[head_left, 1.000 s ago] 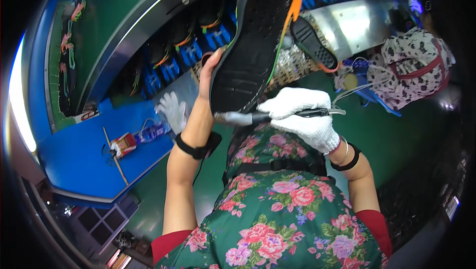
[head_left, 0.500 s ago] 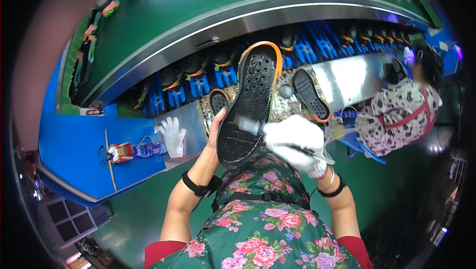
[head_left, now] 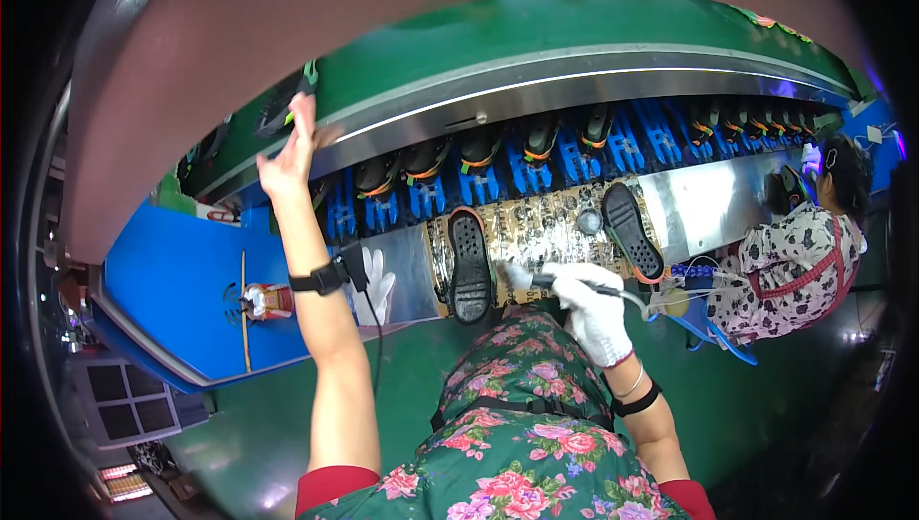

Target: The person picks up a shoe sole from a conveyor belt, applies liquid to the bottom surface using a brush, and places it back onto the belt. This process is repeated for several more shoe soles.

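Note:
My bare left hand [head_left: 289, 158] reaches far up and left to the edge of the green belt, fingers stretched out. Beside its fingertips lies a dark piece with green edging [head_left: 287, 103]; whether they touch is unclear. In a white knitted glove, my right hand [head_left: 591, 307] grips a glue brush [head_left: 518, 277] with a dark handle and a thin tube running from it. The bristles point left, close to a black shoe sole [head_left: 470, 276] lying on the work surface. Another black sole [head_left: 632, 231] with an orange end lies tilted farther right.
Blue holders [head_left: 529, 175] carrying dark shoes line the back under the metal ledge [head_left: 574, 89]. A white glove [head_left: 374, 288] lies left of the soles. A co-worker [head_left: 780, 266] sits at right beside a blue stool [head_left: 713, 333]. A red carton [head_left: 273, 301] rests on the blue table.
My left hand has left the lap area and swung up and left; the large orange-edged sole it held is no longer in it. The brush is now off that sole, still in my right hand.

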A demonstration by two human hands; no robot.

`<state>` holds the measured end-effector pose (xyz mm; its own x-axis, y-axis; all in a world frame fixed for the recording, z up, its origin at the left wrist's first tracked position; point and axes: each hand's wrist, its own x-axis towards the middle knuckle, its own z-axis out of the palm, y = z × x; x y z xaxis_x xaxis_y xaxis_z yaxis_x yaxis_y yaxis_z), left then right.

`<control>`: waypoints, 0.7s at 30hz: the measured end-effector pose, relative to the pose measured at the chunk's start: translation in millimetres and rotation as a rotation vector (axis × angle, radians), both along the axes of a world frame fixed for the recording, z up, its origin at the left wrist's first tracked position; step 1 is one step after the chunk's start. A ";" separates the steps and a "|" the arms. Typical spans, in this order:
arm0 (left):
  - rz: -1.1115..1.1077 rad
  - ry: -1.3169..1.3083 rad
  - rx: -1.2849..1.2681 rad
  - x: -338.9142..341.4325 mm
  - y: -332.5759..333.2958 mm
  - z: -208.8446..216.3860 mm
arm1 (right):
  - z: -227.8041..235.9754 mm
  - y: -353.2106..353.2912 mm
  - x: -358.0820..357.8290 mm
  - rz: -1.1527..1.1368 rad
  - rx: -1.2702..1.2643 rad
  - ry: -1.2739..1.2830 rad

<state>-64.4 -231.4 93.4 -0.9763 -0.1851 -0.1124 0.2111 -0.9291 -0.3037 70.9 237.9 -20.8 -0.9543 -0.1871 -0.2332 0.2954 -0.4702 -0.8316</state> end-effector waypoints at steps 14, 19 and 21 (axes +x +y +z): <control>-0.047 -0.317 -2.582 -289.0 141.4 18.9 | -33.1 46.8 -1.1 -0.254 -0.087 -0.045; -0.282 -0.223 -2.552 -258.1 125.9 34.3 | -34.8 61.8 5.3 -0.293 -0.132 -0.118; -0.133 -0.254 -2.414 -205.7 117.8 19.7 | -34.5 67.4 4.2 -0.275 -0.140 -0.119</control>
<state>-270.2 -113.6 113.2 -0.9958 -0.0803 0.0433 -0.0045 0.5173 0.8558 75.1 305.4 -55.3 -0.9410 0.0352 -0.3366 0.2332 -0.6533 -0.7203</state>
